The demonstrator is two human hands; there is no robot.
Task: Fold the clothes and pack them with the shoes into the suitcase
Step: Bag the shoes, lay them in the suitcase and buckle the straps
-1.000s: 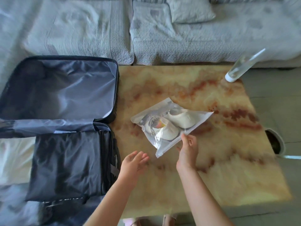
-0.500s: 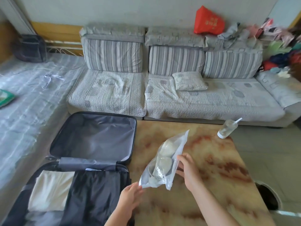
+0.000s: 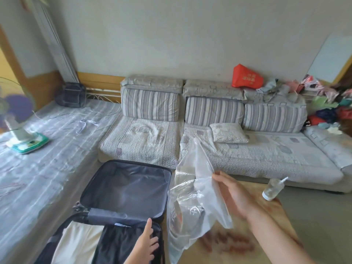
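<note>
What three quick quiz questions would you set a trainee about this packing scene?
1. True or false: the suitcase is zipped shut.
2. What does the right hand hold up in its fingers? A. a book B. a clear bag C. a towel
3. What two colours are the clothes lying in the suitcase?

Key: 1. False, it lies open. 2. B. 3. White and black.
</note>
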